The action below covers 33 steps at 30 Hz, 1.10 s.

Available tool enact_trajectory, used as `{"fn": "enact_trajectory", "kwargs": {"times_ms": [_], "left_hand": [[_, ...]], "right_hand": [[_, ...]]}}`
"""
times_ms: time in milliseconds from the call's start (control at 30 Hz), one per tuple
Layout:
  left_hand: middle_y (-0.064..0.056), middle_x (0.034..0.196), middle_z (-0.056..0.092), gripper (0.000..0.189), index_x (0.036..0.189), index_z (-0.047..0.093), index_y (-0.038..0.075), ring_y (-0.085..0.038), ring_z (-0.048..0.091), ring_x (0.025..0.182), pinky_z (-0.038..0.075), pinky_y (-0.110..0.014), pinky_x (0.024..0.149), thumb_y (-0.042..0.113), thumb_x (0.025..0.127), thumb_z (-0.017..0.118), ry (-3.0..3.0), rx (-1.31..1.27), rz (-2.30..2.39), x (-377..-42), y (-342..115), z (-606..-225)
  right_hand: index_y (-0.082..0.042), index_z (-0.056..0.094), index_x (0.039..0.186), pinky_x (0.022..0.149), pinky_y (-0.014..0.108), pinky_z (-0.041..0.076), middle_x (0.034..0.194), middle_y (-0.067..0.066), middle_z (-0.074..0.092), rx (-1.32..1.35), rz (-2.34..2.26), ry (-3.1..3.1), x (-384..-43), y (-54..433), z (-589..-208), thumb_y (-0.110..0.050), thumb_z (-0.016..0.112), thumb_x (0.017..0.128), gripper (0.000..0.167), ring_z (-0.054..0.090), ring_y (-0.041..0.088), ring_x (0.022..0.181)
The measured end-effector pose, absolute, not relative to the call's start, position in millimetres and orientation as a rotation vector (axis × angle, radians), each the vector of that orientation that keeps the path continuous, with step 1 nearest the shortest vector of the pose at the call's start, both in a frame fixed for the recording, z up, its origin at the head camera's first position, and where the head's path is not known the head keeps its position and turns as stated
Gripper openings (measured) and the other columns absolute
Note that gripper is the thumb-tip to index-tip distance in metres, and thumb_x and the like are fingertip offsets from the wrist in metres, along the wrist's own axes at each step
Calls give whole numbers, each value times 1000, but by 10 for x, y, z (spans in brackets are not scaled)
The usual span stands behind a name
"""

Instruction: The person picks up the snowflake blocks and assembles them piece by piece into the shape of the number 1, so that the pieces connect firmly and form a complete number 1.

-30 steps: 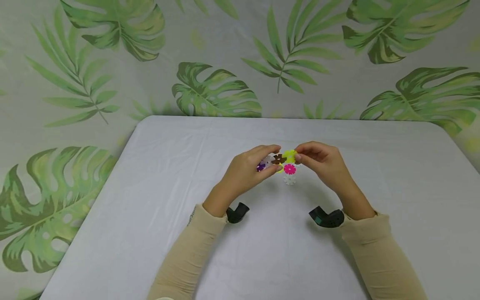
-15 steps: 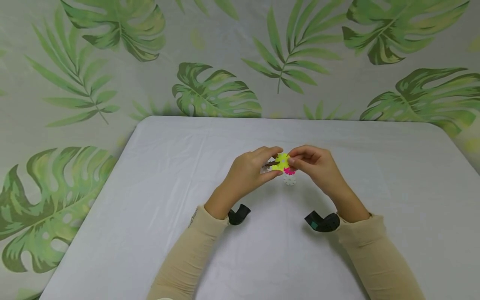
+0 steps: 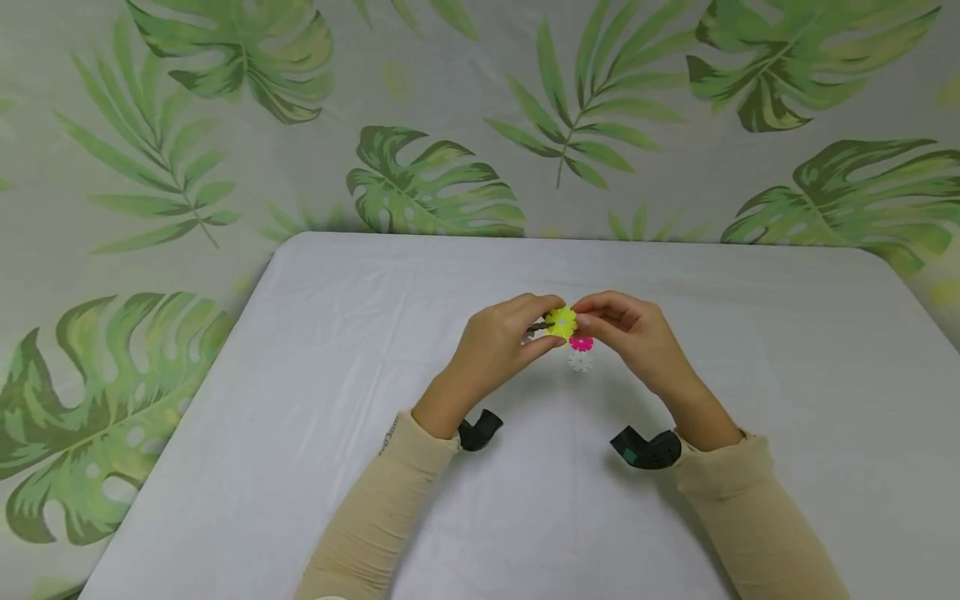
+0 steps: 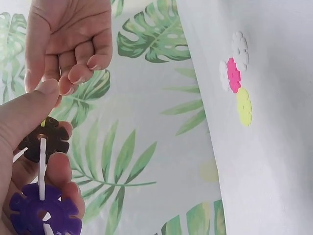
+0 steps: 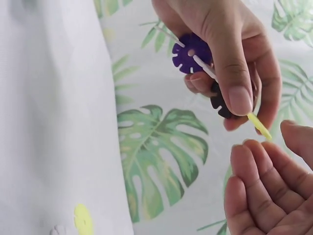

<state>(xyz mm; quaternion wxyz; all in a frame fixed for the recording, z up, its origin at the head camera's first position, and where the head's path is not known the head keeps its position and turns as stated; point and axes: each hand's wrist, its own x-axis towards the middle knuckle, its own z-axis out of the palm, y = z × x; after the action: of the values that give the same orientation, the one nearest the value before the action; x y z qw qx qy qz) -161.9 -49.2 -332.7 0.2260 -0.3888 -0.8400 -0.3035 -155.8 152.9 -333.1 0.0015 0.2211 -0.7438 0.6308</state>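
Observation:
My left hand grips a chain of interlocking notched plastic discs, raised over the table. A purple disc, a white disc seen edge-on and a dark brown disc run along it. The yellow disc at its right end faces the head camera, with the left thumb and fingers around it. My right hand has its fingertips right at that yellow disc's outer edge. In the right wrist view, its thumb stands apart from the disc and the fingers are loosely bent.
Beneath the hands, a pink disc, a white disc, another white disc and a yellow disc lie together on the white tabletop. A leaf-print cloth hangs behind the table's far edge.
The chain has turned, bringing the yellow disc face-on and the brown one edge-on, and has shifted slightly left. My right hand has moved left with it, and its thumb and fingers remain at the disc's edge.

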Motion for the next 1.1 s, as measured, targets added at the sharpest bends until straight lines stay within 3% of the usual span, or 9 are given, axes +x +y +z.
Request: {"fn": "enact_trajectory", "kwargs": {"times_ms": [167, 467, 700, 933, 1100], "left_hand": [[-1, 93, 63, 37, 107, 61, 6, -6, 59, 75, 42, -9, 65, 20, 76, 74, -2309, -1055, -823, -1630, -514, -3317], [-1, 94, 63, 40, 107, 60, 5, -6, 59, 76, 42, -10, 66, 19, 73, 76, -2303, -1041, -832, -1642, -537, -3306], [-1, 96, 63, 40, 108, 60, 6, -6, 60, 77, 42, -10, 66, 19, 73, 76, -2310, -1033, -843, -1653, -549, -3306], [-1, 96, 63, 38, 107, 60, 6, -6, 60, 78, 42, -10, 67, 18, 74, 75, -2307, -1029, -875, -1656, -570, -3310], [0, 96, 63, 38, 107, 60, 6, -5, 60, 78, 42, -10, 67, 19, 74, 75, -2305, -1029, -873, -1667, -578, -3314]], "right_hand": [[2, 57, 107, 81, 24, 46, 100, 11, 60, 700, 1908, -2352, -1558, 1600, -3320, -6, 59, 87, 22, 59, 22, 90], [-1, 52, 116, 79, 19, 46, 103, 10, 58, 658, 1698, -2510, -1578, 1717, -3479, -9, 62, 85, 34, 57, 15, 91], [1, 48, 120, 78, 19, 46, 108, 19, 55, 639, 1703, -2611, -1644, 1808, -3735, -9, 63, 85, 40, 56, 20, 94], [0, 51, 117, 81, 40, 46, 105, 15, 58, 602, 1489, -2769, -1690, 1796, -3917, -13, 68, 81, 42, 56, 27, 94], [-1, 53, 115, 81, 41, 45, 104, 12, 59, 584, 1425, -2835, -1723, 1784, -4029, -14, 70, 80, 41, 56, 24, 92]]}}
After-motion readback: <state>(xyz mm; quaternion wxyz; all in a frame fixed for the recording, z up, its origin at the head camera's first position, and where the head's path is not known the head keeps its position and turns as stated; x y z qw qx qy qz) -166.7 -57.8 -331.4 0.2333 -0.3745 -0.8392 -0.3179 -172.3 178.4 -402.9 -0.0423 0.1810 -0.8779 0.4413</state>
